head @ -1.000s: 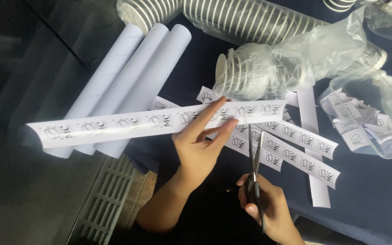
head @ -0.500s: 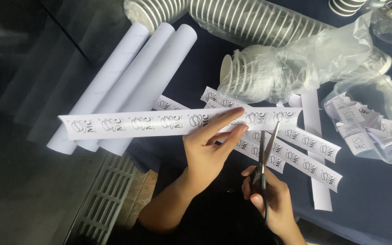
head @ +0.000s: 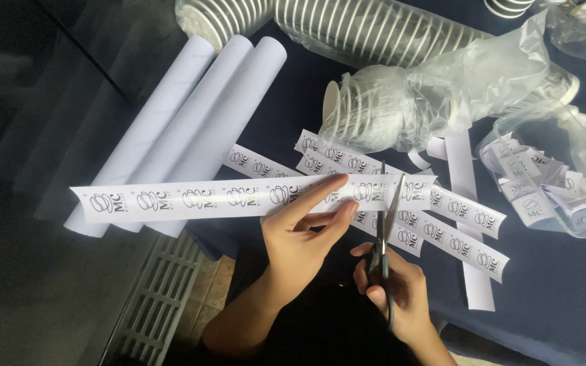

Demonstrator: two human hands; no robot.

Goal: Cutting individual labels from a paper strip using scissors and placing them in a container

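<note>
Currently left hand (head: 303, 234) pinches the thin, floppy printed paper strip (head: 191, 198) mid-length beside the cut line; right hand (head: 391, 288) grips open-bladed scissors (head: 382, 237) off the tabletop's (head: 564, 298) near edge.

Left hand (head: 304, 234) pinching, right hand (head: 393, 291) clenched.

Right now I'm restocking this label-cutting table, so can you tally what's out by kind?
Rolled white paper sheets: 3
Scissors, in the right hand: 1
Long printed strip, held by the left hand: 1
Clear tub of cut labels: 1
Bagged paper cup stacks, one near, one behind: 2
Total: 8, leaving out the loose strips, which overlap too much to count.
</note>
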